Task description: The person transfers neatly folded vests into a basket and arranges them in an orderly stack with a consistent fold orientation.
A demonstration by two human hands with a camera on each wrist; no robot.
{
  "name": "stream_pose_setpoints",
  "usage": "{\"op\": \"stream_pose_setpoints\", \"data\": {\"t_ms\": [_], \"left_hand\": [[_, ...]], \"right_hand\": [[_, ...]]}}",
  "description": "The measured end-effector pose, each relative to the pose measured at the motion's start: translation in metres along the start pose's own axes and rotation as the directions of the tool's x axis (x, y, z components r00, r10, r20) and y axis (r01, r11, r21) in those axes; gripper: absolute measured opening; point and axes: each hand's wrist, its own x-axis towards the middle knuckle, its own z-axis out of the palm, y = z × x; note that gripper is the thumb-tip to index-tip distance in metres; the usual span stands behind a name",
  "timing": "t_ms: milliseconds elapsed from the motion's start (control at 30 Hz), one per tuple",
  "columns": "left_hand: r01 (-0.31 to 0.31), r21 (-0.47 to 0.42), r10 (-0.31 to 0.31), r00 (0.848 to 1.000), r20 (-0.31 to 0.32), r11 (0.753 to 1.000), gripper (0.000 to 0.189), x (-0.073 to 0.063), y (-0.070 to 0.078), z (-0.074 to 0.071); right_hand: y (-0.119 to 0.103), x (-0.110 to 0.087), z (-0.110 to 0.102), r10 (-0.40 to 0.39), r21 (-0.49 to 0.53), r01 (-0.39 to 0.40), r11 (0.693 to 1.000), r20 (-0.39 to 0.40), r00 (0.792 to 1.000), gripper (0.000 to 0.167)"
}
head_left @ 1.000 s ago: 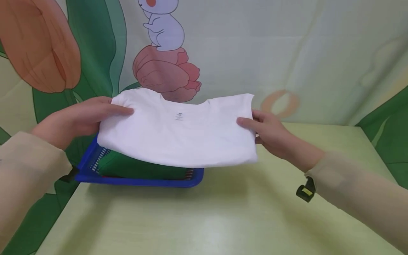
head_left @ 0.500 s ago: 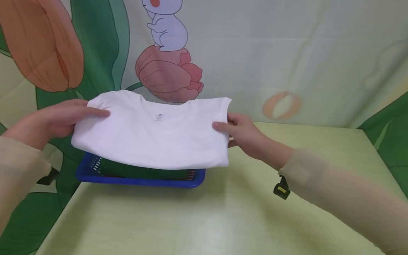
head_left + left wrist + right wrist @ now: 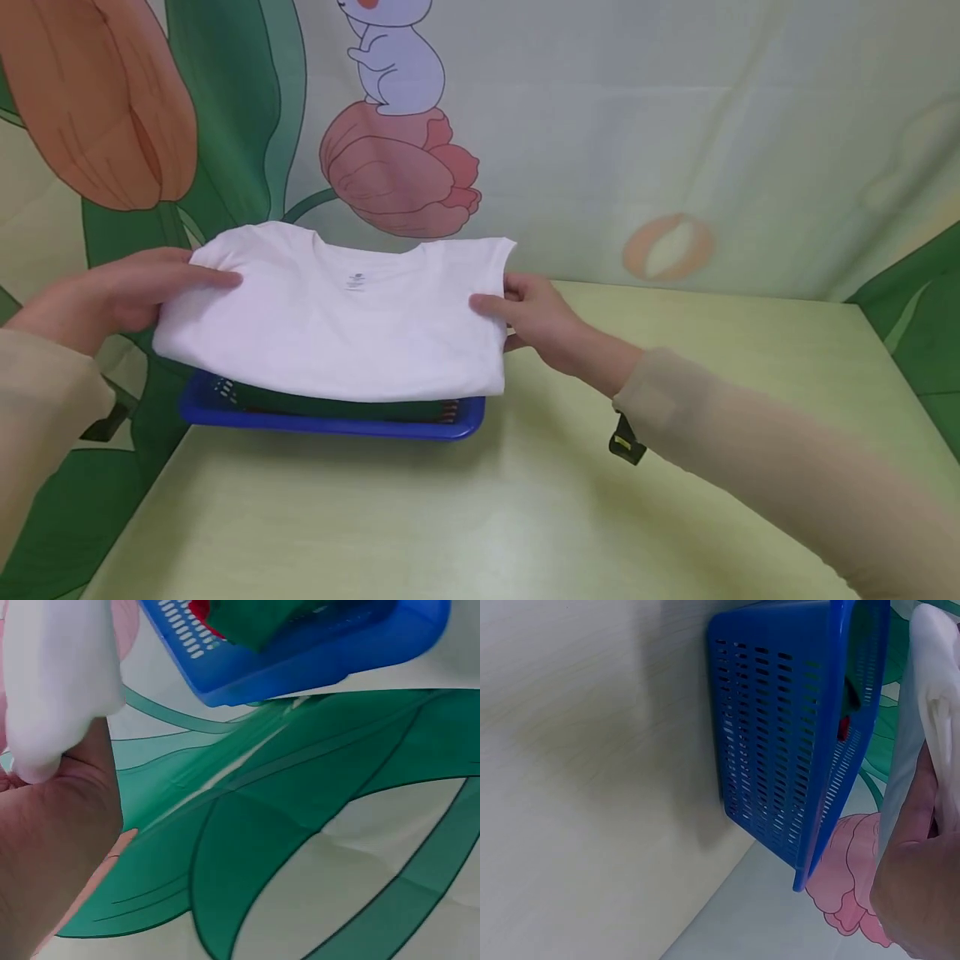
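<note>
A folded white T-shirt [image 3: 337,325], with a small printed label at its neckline, is held up between both hands over a blue basket [image 3: 330,425]. At its left side my left hand [image 3: 127,287] grips the cloth, thumb on top. My right hand [image 3: 543,321] pinches the right edge, thumb in front and fingers behind. Inside the basket lies a green cloth [image 3: 337,406], mostly hidden by the shirt in the head view. A bit of red cloth [image 3: 844,727] shows beside it in the right wrist view. The right wrist view also shows the shirt's folded layers [image 3: 941,712].
The basket stands on a pale yellow-green table [image 3: 465,517], near its left edge. Behind hangs a curtain [image 3: 600,125] printed with tulips and a white rabbit. The basket's slotted side wall [image 3: 769,735] faces the right wrist camera.
Both hands have carried the white T-shirt leftward in the head view, then slightly lower, so it now hangs more squarely over the basket. Their hold on it looks the same.
</note>
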Motion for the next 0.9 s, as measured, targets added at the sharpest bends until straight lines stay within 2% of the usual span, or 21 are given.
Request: {"op": "stream_pose_setpoints", "data": {"t_ms": [167,467,733,900], "left_hand": [[-0.002,0.030,0.003,1.000,-0.029,1.000,0.067,0.000,-0.009,0.002],[-0.010,0.146,0.020,0.997,-0.069,0.989,0.075,0.009,-0.022,0.003],[-0.017,0.250,0.040,0.995,-0.087,0.968,0.076,0.011,-0.021,0.009],[0.005,0.265,0.021,0.995,-0.097,0.964,0.077,0.014,-0.021,0.012]], "right_hand": [[0.006,0.011,0.013,0.006,-0.006,-0.006,1.000,-0.005,1.000,0.038],[0.011,0.022,0.031,0.023,-0.055,-0.023,0.998,0.001,1.000,0.033],[0.012,0.025,0.035,-0.002,-0.127,0.005,0.992,0.018,1.000,0.030],[0.014,0.027,0.035,0.001,-0.155,0.007,0.988,0.050,0.999,0.028]]}}
